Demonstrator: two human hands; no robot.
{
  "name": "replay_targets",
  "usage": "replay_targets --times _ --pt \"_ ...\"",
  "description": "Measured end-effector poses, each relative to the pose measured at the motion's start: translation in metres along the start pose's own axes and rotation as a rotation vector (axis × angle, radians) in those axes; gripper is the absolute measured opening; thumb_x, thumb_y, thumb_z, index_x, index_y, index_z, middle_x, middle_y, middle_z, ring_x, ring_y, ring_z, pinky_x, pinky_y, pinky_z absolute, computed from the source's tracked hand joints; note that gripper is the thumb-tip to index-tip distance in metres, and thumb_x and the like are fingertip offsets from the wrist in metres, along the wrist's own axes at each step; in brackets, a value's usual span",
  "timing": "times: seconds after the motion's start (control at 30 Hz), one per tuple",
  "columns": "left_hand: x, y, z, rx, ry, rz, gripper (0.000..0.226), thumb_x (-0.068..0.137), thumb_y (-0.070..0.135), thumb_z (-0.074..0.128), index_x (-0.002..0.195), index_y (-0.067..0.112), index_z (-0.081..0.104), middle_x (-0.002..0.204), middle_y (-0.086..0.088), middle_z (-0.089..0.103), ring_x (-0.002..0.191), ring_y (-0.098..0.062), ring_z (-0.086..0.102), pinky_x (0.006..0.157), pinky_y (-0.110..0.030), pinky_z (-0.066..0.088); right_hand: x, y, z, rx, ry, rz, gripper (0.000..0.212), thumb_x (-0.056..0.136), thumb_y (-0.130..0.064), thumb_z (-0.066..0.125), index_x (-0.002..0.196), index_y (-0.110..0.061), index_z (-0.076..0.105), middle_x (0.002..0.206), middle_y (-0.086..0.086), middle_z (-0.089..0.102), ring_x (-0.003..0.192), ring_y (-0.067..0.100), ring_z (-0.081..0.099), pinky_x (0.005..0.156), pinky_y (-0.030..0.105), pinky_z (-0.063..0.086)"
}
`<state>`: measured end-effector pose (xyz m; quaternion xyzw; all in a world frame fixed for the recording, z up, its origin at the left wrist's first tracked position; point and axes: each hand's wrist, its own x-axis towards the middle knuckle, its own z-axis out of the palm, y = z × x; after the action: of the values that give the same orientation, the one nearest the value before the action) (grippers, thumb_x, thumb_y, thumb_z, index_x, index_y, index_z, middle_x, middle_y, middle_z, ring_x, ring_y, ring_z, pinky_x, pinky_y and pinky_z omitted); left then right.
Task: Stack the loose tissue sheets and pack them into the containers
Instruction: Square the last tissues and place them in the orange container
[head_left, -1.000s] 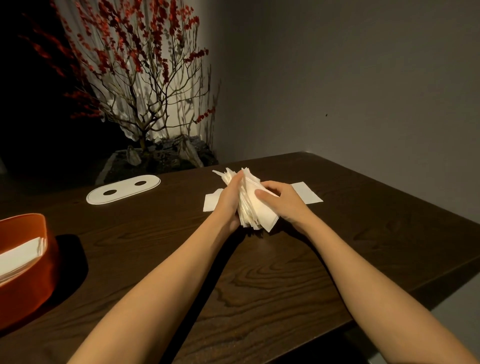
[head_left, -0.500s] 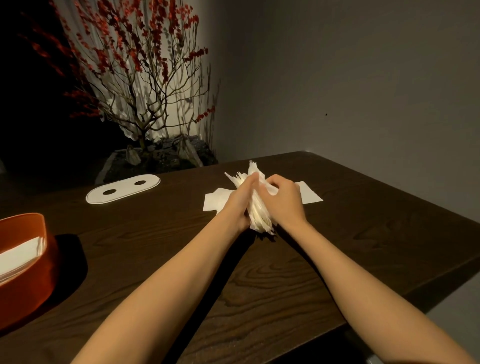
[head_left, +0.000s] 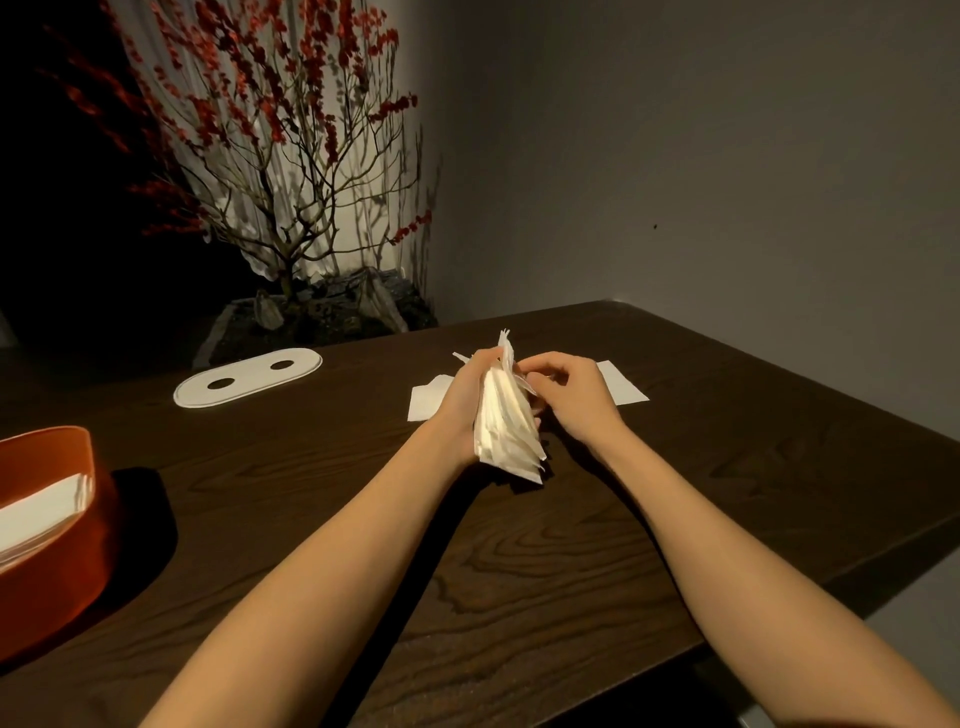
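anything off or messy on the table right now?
Somewhat. The tissue bundle held between left hand and right hand is ragged: edges splay unevenly, not squared. Loose sheets lie flat on the table behind the hands. The white lid lies apart from the orange container.

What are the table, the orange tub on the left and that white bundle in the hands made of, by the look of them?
Table: dark wood or wood veneer, matt; a swirling grain shows.
Orange tub: probably plastic or lacquer; smooth, even colour, soft sheen.
White bundle: thin tissue paper; many limp sheets with ragged, fanned edges, held between the left hand and right hand.
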<state>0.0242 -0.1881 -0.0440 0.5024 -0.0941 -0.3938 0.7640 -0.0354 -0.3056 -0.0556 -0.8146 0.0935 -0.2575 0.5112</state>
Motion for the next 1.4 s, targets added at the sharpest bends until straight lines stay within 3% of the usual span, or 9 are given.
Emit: replay_targets --times 0.1,0.2,0.3,0.6,0.73,0.9,1.03,1.27,1.4 --pt "-0.001 0.0 -0.002 0.009 -0.05 -0.034 0.039 0.093 0.05 0.049 0.099 0.014 0.059 0.076 -0.008 0.064 0.068 -0.019 0.061 0.072 -0.036 0.048 0.005 0.007 -0.001 -0.175 0.056 -0.031 0.012 0.091 -0.026 0.063 0.102 -0.029 0.067 0.119 -0.003 0.054 0.115 0.017 0.045 0.095 0.041 0.043" --pt "-0.005 0.001 -0.004 0.015 -0.09 -0.067 0.058 0.088 0.063 0.051 0.117 0.013 0.057 0.083 -0.009 0.062 0.072 -0.021 0.06 0.072 -0.035 0.048 0.006 0.008 -0.006 -0.15 -0.021 0.017 0.036 0.09 -0.03 0.065 0.124 -0.029 0.054 0.137 -0.001 0.042 0.129 0.018 0.035 0.105 0.041 0.035" --pt "-0.006 0.003 -0.008 0.051 -0.114 -0.066 0.061 0.08 0.065 0.058 0.113 0.013 0.062 0.086 -0.01 0.06 0.076 -0.023 0.058 0.072 -0.036 0.051 0.007 0.009 -0.011 0.041 -0.164 0.116 0.057 0.089 -0.026 0.066 0.14 -0.022 0.041 0.139 0.001 0.047 0.129 0.017 0.044 0.102 0.034 0.039" --pt "-0.006 0.002 -0.016 0.059 -0.079 -0.029 0.054 0.07 0.037 0.068 0.117 0.01 0.059 0.092 -0.014 0.064 0.074 -0.025 0.062 0.067 -0.036 0.053 0.005 0.011 -0.012 0.077 -0.053 0.068 0.029 0.09 -0.014 0.064 0.119 -0.014 0.061 0.116 0.0 0.061 0.106 0.013 0.056 0.077 0.02 0.046" --pt "-0.005 0.002 -0.014 -0.009 -0.003 -0.018 0.038 0.087 0.041 0.062 0.112 0.014 0.057 0.083 -0.013 0.068 0.075 -0.024 0.064 0.07 -0.038 0.051 0.007 0.011 -0.012 0.168 -0.028 0.295 0.025 0.092 -0.013 0.061 0.118 -0.012 0.061 0.118 0.005 0.06 0.106 0.019 0.057 0.074 0.026 0.051" --pt "-0.006 -0.002 -0.009 -0.12 0.018 -0.014 0.049 0.089 0.056 0.055 0.106 0.011 0.063 0.083 -0.016 0.073 0.084 -0.031 0.065 0.069 -0.044 0.049 0.006 0.004 -0.011 0.668 -0.023 0.57 0.027 0.091 -0.008 0.062 0.118 -0.006 0.061 0.115 0.014 0.061 0.089 0.019 0.06 0.057 0.024 0.051" --pt "-0.006 -0.004 -0.002 -0.098 -0.02 0.003 0.051 0.088 0.055 0.056 0.105 0.008 0.064 0.087 -0.018 0.073 0.08 -0.032 0.07 0.075 -0.047 0.05 0.005 0.005 -0.003 0.382 -0.079 0.459 0.024 0.094 -0.016 0.06 0.118 -0.014 0.062 0.116 0.008 0.063 0.096 0.017 0.061 0.06 0.022 0.051" --pt "-0.007 -0.006 -0.008 -0.128 0.032 -0.009 0.027 0.089 0.02 0.05 0.11 0.003 0.057 0.089 -0.017 0.065 0.083 -0.029 0.063 0.079 -0.043 0.049 0.006 0.01 -0.003 0.095 0.033 0.237 0.013 0.095 -0.016 0.056 0.103 -0.013 0.065 0.084 0.002 0.067 0.067 0.01 0.056 0.056 0.02 0.046" --pt "-0.004 -0.005 -0.014 -0.227 0.073 0.014 0.025 0.091 0.024 0.052 0.104 0.002 0.054 0.104 -0.015 0.063 0.093 -0.027 0.062 0.086 -0.044 0.046 0.012 0.022 -0.01 -0.04 0.111 0.196 0.011 0.095 -0.014 0.055 0.099 -0.015 0.066 0.091 0.002 0.069 0.084 0.015 0.062 0.076 0.029 0.053"
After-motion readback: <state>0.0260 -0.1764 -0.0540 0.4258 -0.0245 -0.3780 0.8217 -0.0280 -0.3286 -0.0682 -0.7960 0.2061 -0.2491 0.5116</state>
